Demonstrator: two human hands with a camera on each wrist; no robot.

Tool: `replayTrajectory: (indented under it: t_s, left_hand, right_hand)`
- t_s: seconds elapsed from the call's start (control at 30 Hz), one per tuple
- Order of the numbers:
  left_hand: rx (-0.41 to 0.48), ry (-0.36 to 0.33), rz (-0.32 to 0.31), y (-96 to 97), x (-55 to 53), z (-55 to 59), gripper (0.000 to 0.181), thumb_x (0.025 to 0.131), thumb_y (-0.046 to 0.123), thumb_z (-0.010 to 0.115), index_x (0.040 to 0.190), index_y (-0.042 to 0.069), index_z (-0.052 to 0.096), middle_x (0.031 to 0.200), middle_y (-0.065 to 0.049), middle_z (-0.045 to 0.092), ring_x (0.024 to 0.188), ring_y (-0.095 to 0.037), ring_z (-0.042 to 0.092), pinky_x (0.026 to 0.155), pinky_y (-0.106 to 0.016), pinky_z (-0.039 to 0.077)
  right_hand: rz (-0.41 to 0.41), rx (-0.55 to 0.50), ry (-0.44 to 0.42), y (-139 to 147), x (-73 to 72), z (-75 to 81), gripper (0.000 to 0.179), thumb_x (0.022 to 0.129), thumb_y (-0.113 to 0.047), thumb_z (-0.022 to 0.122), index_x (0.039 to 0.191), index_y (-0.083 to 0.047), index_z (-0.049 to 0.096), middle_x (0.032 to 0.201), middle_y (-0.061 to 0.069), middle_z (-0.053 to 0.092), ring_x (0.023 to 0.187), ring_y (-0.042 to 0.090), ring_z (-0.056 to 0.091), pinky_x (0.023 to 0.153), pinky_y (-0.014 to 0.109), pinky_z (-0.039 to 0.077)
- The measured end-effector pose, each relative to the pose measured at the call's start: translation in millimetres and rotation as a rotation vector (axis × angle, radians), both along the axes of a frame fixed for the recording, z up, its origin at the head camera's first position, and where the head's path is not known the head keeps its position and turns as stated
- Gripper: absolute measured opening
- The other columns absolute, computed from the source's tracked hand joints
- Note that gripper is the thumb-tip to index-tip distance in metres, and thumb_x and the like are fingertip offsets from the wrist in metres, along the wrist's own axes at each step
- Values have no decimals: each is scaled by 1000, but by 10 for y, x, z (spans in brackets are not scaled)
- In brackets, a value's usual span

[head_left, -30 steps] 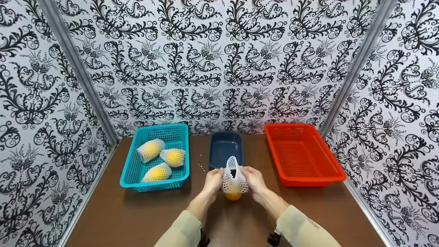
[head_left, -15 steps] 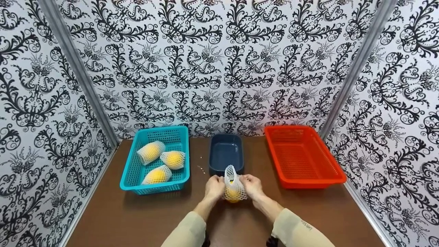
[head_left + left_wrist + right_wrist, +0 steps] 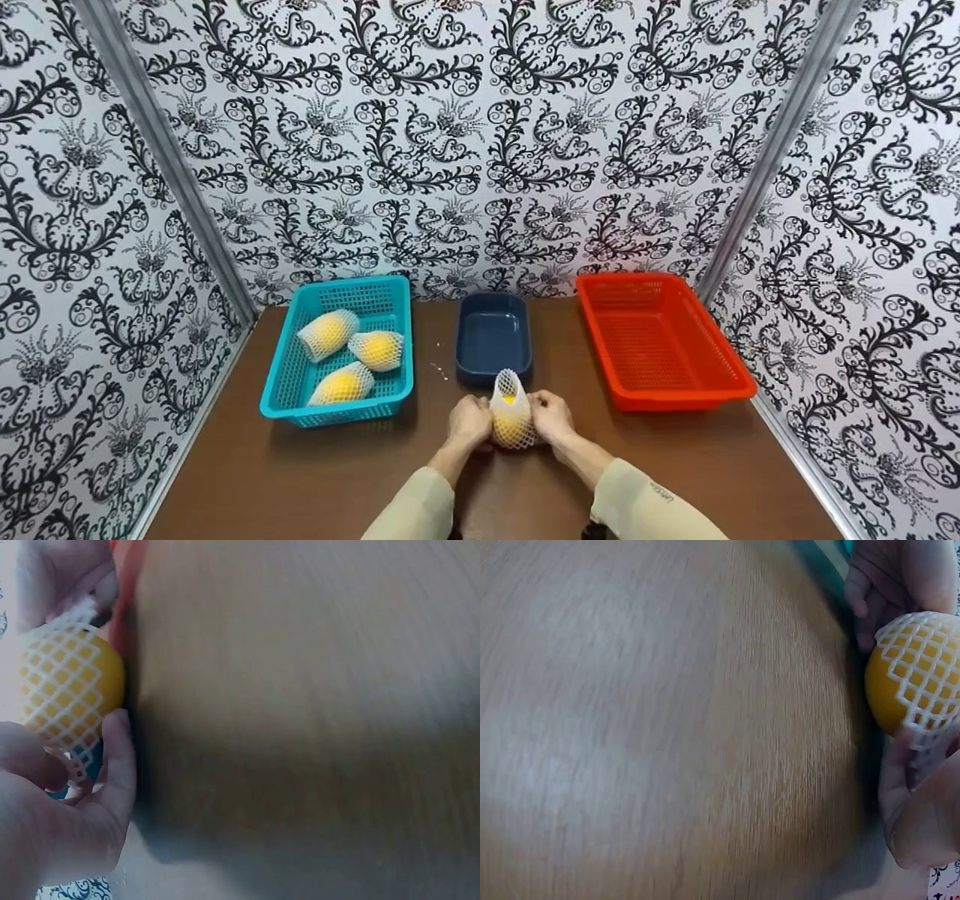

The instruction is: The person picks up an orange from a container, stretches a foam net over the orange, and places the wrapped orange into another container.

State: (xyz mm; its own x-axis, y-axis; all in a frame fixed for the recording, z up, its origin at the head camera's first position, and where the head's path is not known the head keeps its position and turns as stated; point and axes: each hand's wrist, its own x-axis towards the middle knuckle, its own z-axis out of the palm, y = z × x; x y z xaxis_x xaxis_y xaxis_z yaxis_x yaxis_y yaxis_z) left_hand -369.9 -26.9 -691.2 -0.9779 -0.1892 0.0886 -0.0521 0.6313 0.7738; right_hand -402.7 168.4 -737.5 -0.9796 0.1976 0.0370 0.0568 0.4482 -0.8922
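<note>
A white foam net sleeve (image 3: 513, 412) covers most of a round yellow fruit (image 3: 112, 675) at the table's middle. My left hand (image 3: 471, 421) pinches the sleeve's edge on one side. On the other side, my right hand (image 3: 553, 417) pinches the opposite edge. In the head view the sleeve's upper end stands up in an open point, with yellow showing through the opening. Both wrist views show the fruit's lower end bare, below the mesh. The exact kind of fruit is not plain. Some fingertips are hidden behind the net.
A teal basket (image 3: 274, 375) on the left holds several net-wrapped yellow fruits (image 3: 328, 334). Just beyond my hands is a dark blue dish (image 3: 491, 341). An orange-red basket (image 3: 652, 337) stands on the right. Small white scraps lie left of the dish, and patterned walls enclose the table.
Both hands have moved down and slightly nearer my body, drawing the sleeve lower over the fruit. Less bare yellow shows beneath the net in the head view. The baskets and dish stay put.
</note>
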Motion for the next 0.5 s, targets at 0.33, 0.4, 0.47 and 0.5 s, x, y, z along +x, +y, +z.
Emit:
replayTrajectory:
  t_s: [0.33,0.4,0.47,0.5]
  left_hand:
    - [706,-312,-22,-17,350,611,42,116,22,40,135,-10,61,118,-25,63,80,-28,67,64,-41,67]
    - [825,-327,-17,-17,386,679,41,116,23,41,133,-8,61,118,-21,61,84,-27,68,69,-42,68]
    - [926,-333,-9,-11,390,715,37,116,24,45,130,-6,60,115,-16,61,88,-26,67,73,-43,68]
    - [975,-336,-7,-8,387,722,35,116,25,47,130,-5,59,113,-14,60,90,-26,67,75,-45,68]
  right_hand:
    - [-8,-79,53,-86,104,267,21,106,-33,71,93,-26,85,109,0,85,104,18,73,93,34,54]
    - [-2,-116,70,-161,259,529,21,107,-30,70,99,-19,85,111,6,84,106,22,73,93,35,53]
    - [2,-174,68,-241,425,821,21,108,-26,69,104,-13,85,114,11,83,110,25,72,94,35,53]
    - [11,-203,74,-271,490,934,22,109,-25,68,107,-9,84,115,13,83,110,26,71,94,35,53]
